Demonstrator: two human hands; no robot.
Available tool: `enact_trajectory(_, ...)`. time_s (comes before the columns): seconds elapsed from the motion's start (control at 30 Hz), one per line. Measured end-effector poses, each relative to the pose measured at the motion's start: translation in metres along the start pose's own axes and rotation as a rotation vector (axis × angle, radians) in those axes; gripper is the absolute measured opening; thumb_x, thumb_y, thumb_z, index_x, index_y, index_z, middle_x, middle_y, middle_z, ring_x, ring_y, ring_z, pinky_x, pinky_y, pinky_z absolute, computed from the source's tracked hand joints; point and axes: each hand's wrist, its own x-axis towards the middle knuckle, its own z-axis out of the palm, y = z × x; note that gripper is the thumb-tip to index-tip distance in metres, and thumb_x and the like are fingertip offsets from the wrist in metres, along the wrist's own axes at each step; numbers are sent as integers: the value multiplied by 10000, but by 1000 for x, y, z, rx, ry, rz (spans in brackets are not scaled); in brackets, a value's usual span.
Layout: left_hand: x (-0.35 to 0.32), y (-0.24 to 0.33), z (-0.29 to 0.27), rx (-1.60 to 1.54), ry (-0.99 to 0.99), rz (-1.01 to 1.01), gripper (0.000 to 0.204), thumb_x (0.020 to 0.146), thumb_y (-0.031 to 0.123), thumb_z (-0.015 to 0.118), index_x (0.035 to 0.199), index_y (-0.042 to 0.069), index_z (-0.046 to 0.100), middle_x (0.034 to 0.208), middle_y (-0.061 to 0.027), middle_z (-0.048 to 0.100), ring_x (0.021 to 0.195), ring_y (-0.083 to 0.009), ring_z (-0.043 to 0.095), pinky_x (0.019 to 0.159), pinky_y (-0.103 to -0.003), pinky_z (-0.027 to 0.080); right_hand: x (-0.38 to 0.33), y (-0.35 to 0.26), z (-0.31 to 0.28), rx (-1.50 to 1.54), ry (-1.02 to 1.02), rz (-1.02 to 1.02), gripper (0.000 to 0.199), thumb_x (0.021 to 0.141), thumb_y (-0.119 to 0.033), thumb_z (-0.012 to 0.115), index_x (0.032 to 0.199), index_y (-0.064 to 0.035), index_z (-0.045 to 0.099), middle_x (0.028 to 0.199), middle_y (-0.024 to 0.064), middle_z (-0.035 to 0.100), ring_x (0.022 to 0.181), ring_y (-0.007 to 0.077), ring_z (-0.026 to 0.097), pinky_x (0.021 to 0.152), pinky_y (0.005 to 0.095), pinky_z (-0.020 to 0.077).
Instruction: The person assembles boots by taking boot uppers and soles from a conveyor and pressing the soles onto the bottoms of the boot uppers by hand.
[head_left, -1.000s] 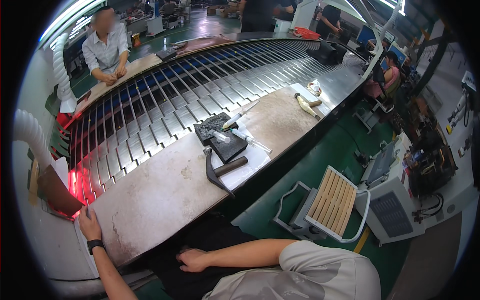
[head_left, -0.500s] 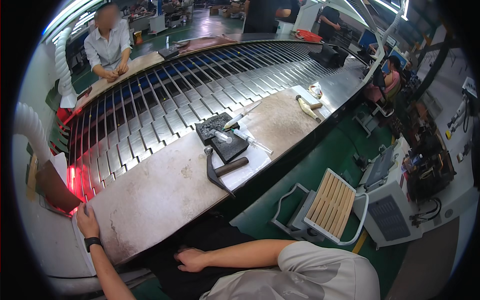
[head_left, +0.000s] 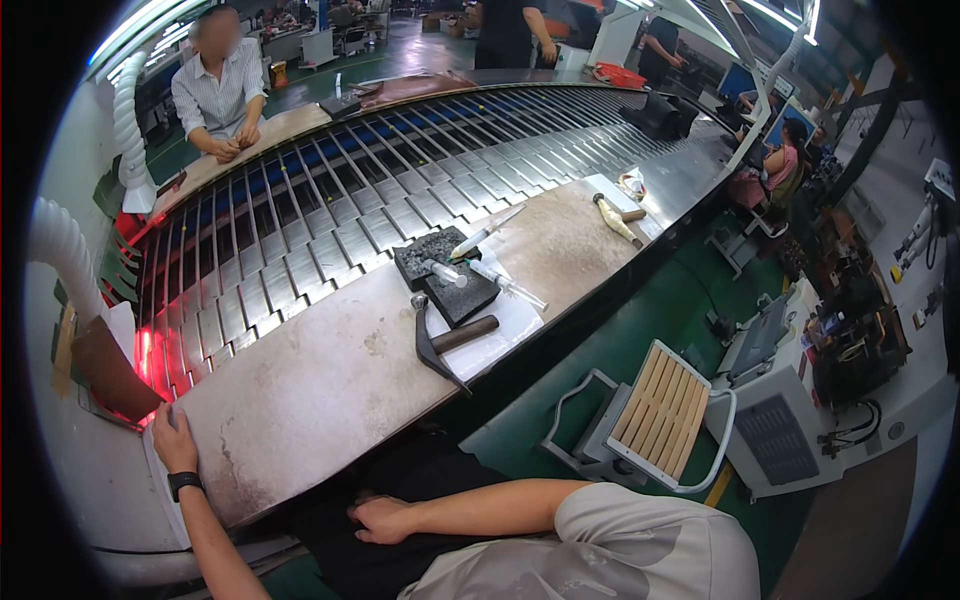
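Evidently lays left hand (head_left: 175, 445) on the left edge of the tabletop (head_left: 300, 385), fingers slightly apart; rests right hand (head_left: 384, 519) on dark cloth (head_left: 335, 550), cannot tell its grip. Cannot read syringes' (head_left: 508, 285) markings or contents, by black blocks (head_left: 467, 299) and front-edge hammer (head_left: 467, 334).

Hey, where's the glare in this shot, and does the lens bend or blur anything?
Head view: white glare on the metal slats, a red glow at their left end; head view: fisheye bending bows the slats' far edge, and the corners go black; head view: the hammer and left hand look fairly sharp.
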Motion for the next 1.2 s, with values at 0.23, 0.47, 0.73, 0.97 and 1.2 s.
enact_trajectory(0.23,1,-6,2,-1,10,0,397,1000,250,626,1292,-16,671,1399,-203,647,1323,-359,582,1144,-439,423,0,0,0,4,-23,11,372,927,-294,677,1124,17,626,1157,268,645,1156,443,622,993,514,519)
enact_trajectory(0.47,-1,6,5,-4,15,15,400,1001,251,625,1287,-25,671,1389,-204,653,1315,-358,589,1140,-437,427,-4,2,-6,-12,-18,16,374,930,-303,678,1122,15,629,1147,259,647,1169,433,618,990,513,520)
enact_trajectory(0.73,-7,-5,-8,-8,42,-1,406,975,253,652,1280,-15,678,1358,-199,671,1294,-360,602,1132,-445,442,0,-10,-7,-13,-52,21,413,940,-307,672,1159,41,638,1193,281,659,1188,453,616,1018,510,517)
enact_trajectory(0.97,-10,28,-9,21,58,38,408,935,289,678,1244,23,701,1359,-173,676,1300,-345,598,1119,-451,455,-7,-9,-16,-79,-90,81,447,988,-373,622,1230,1,642,1207,275,678,1178,445,644,1013,528,518)
enact_trajectory(1.2,-18,34,-18,74,90,-8,418,946,342,665,1238,46,712,1371,-152,676,1303,-339,598,1105,-475,453,-8,-6,-11,-29,-87,56,464,973,-378,645,1253,-8,652,1219,307,674,1179,459,648,1029,513,513)
